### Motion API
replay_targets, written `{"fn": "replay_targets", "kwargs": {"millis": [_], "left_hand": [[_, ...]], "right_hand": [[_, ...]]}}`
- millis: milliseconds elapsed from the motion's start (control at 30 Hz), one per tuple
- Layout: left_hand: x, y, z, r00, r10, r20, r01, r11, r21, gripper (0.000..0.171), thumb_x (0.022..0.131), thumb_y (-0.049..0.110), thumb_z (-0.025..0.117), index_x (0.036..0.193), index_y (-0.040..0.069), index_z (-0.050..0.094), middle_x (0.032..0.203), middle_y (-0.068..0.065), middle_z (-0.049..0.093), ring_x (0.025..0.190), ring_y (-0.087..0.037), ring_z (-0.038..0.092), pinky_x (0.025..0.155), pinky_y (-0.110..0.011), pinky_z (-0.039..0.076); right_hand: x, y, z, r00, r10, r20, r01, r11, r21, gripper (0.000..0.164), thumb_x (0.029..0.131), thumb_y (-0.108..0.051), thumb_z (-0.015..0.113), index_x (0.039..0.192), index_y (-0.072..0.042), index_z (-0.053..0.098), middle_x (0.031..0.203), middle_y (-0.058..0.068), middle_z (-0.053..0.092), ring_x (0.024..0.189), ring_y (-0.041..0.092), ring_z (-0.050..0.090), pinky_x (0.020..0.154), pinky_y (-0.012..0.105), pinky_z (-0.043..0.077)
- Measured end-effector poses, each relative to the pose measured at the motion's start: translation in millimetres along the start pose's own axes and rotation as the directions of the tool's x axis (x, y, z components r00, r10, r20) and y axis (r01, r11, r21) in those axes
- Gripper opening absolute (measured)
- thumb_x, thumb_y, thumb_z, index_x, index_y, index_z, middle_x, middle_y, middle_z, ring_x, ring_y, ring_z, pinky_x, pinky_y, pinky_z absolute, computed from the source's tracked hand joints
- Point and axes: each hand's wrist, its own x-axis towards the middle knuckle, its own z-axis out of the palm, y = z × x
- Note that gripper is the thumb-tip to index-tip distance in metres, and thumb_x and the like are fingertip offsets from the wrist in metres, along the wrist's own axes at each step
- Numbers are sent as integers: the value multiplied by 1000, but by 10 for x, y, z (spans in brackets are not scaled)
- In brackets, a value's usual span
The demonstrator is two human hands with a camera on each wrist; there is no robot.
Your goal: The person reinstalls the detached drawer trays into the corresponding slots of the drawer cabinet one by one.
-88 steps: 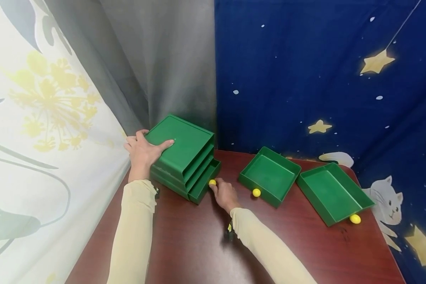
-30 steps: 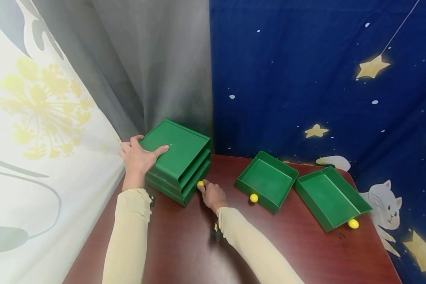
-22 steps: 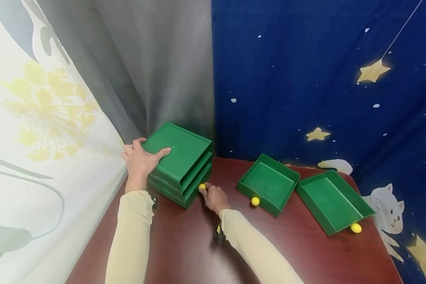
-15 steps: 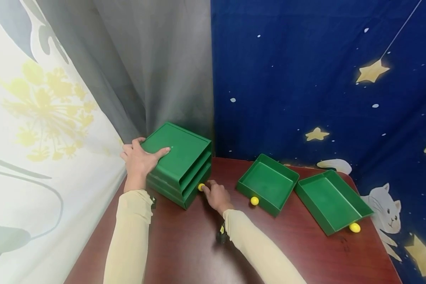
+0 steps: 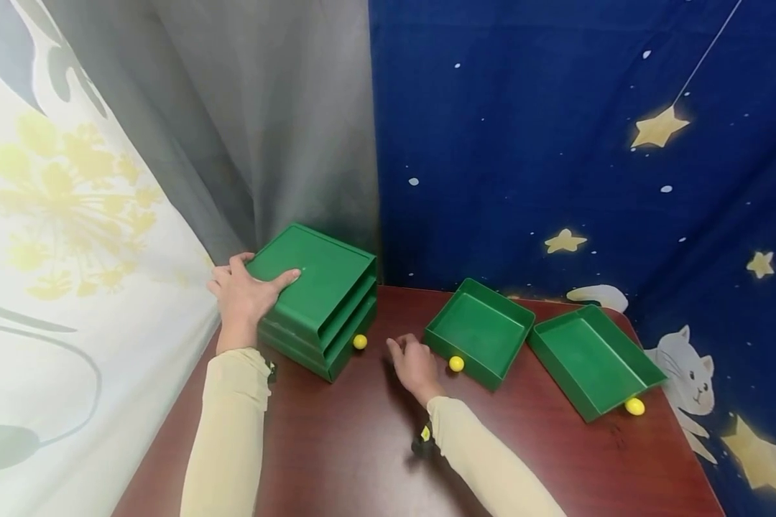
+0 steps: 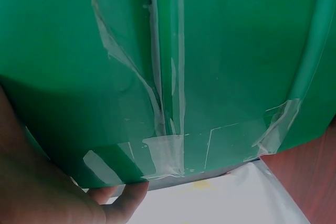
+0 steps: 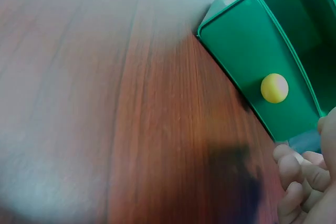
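A green plastic drawer cabinet (image 5: pixel 317 276) stands on the table at the back left, its upper slots hollow. My left hand (image 5: pixel 246 294) holds its left side, thumb lying on the top; in the left wrist view the fingers (image 6: pixel 128 200) bend around the edge of a taped green side. The bottom drawer (image 7: pixel 244 45) sits flush inside the cabinet, its round yellow knob (image 5: pixel 359 342) facing right. Apart from that knob, my right hand (image 5: pixel 417 366) is over the table with loosely bent fingers, holding nothing, between the cabinet and a loose green drawer (image 5: pixel 481 327).
Beside that drawer, which has a yellow knob (image 5: pixel 456 364), lies another loose green drawer (image 5: pixel 595 362) with its own knob (image 5: pixel 634 406). A grey curtain (image 5: pixel 310 115) and a blue starry cloth (image 5: pixel 524 143) hang behind the reddish-brown table (image 5: pixel 336 459); a white patterned cloth (image 5: pixel 103 287) borders the left.
The bottom drawer, earlier partly out, has slid into the cabinet under my right hand. That hand has since let go of the knob and moved right. My left hand has stayed on the cabinet.
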Motion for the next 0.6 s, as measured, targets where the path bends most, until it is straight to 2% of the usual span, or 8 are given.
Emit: {"fn": "replay_targets", "kwargs": {"millis": [167,300,467,600], "left_hand": [[-9,13,4,1000,-16,5,16,999,-33,115,72,85,66,157,16,28,151,-30,23,131,-46,22,94,-55,42],[1,27,5,1000,-22,18,23,997,-79,112,74,82,68,156,18,28,153,-26,23,134,-48,26,101,-61,40],[18,39,0,999,-29,28,31,995,-96,110,74,80,69,156,19,28,154,-25,21,135,-47,27,103,-62,40],[30,48,17,999,-32,32,35,995,-92,110,74,80,69,157,19,28,155,-26,20,135,-48,27,102,-62,40]], "right_hand": [[-92,117,-100,999,22,-37,-21,999,43,35,103,-44,58,104,-11,70,73,-4,69,64,9,64,72,39,55],[-159,182,-182,999,45,-25,-41,991,131,35,104,-42,58,105,-9,70,72,-1,73,55,9,65,75,38,56],[-237,299,-264,997,79,-18,-72,967,245,37,104,-38,58,101,-4,70,70,7,73,49,18,66,60,29,53],[-299,418,-357,992,124,-36,-110,959,262,36,104,-35,59,98,-2,72,67,8,72,47,16,63,52,26,49]]}}
